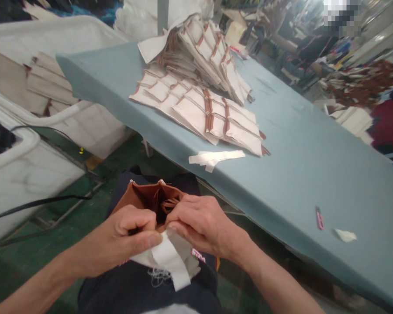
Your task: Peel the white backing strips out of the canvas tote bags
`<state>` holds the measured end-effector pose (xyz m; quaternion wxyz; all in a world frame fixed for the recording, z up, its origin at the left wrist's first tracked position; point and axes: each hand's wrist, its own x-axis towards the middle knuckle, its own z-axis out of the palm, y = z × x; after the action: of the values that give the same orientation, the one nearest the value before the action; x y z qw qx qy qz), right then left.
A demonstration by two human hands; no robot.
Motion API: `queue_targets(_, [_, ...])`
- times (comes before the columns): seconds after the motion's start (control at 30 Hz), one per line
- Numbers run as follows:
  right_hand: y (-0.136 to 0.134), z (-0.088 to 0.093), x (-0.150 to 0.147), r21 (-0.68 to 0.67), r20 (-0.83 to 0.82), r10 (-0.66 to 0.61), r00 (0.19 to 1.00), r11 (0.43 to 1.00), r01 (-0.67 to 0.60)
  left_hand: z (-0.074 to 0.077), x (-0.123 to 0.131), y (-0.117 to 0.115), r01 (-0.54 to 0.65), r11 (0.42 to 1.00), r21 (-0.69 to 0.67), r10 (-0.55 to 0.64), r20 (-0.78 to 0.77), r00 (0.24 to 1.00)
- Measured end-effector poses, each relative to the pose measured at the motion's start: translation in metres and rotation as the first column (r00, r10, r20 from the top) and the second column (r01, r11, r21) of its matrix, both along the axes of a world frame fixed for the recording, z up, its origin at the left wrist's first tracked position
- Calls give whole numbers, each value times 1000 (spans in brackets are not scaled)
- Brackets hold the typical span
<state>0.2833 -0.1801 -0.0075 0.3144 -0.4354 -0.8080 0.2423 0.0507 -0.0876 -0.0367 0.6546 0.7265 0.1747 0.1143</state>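
Observation:
Over my lap I hold a fabric bag piece (144, 196) with a brown inside and a whitish outside. My left hand (134, 233) pinches its near edge, thumb on the pale side. My right hand (205, 220) grips the same edge just to the right, fingers curled over into the brown opening. A white fabric strip (174, 261) hangs down below my thumbs, with loose threads (159, 275) beside it. Folded brown layers show inside the opening. The fingertips of both hands are partly hidden by the cloth.
A blue-green covered table (298, 174) bears stacks of cream and brown sewn pieces (199, 104), white strips (216, 158), a pink cutter (319, 218) and a white scrap (345, 235). White bins (94, 131) with fabric stand left. A person (309, 48) is at the back right.

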Motion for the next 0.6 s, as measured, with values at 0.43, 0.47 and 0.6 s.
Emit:
queue_targets(0.43, [-3, 4, 0, 47, 0, -11, 1000, 999, 11, 23, 6, 3, 85, 993, 85, -74, -117, 990])
queue_targets(0.47, [-3, 4, 0, 50, 11, -21, 1000, 999, 20, 25, 8, 3, 99, 989, 106, -85, -123, 989])
queue_targets(0.6, [-4, 3, 2, 69, 4, -51, 999, 996, 50, 32, 17, 5, 126, 985, 115, -109, -137, 985])
